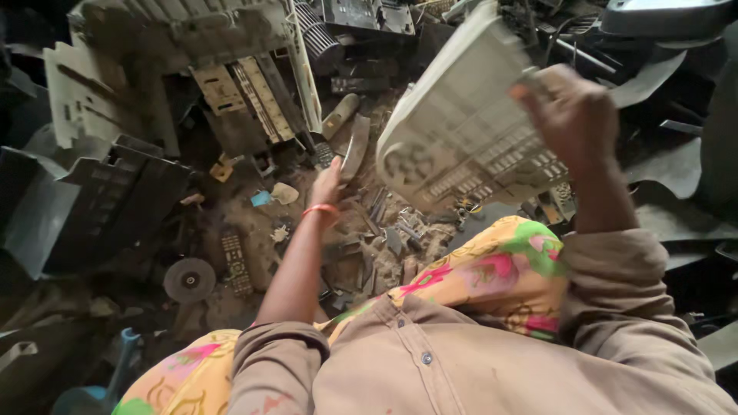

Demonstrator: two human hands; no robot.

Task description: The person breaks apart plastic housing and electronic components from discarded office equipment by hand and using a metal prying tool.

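My right hand (573, 115) grips the edge of a large beige plastic casing panel (453, 123) with vent slots, holding it lifted and tilted above the ground. My left hand (327, 184) reaches down to the dirt floor, its fingers at a dark curved strip of scrap (355, 146) next to a small dark grille piece (323, 154); whether it grips the strip I cannot tell. An orange band circles my left wrist (320, 209). My brown sleeves and colourful floral cloth fill the bottom of the view.
Broken appliance housings lie all around: a beige slotted shell (231, 84) at the upper left, dark plastic casings (100, 200) on the left. A remote control (235, 263), a round grey disc (189, 280) and small scrap pieces litter the dirt. Dark panels (676, 169) lie right.
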